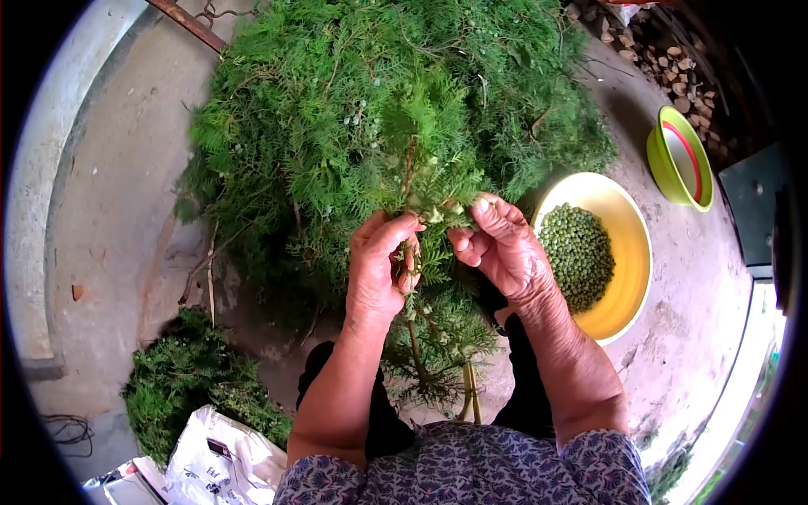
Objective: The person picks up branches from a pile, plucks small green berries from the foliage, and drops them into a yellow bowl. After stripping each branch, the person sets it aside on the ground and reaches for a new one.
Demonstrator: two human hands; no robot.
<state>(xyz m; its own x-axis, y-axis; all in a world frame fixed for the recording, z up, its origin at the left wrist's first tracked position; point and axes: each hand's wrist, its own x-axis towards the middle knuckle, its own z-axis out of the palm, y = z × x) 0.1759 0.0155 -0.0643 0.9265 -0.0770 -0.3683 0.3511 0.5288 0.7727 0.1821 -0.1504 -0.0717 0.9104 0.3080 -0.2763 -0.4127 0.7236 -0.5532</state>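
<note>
My left hand (383,263) is closed around a leafy evergreen branch (411,168) that stretches away from me, with small pale-green cones (433,214) among its scale-like leaves. Beside those cones, my right hand (509,248) has thumb and fingertips drawn together in a pinch. What sits between these fingertips is too small to make out. Just right of that hand stands a yellow basin (633,278) holding many round green cones (577,257). Behind both hands rises a large heap of cut evergreen branches (311,109), bluish-green cones dotted through it.
A smaller pile of evergreen sprigs (185,387) lies at lower left, near a white plastic bag (223,467). A lime-green basin (703,181) stands at upper right, close to chopped wood (680,80). Concrete floor (118,219) surrounds the heap.
</note>
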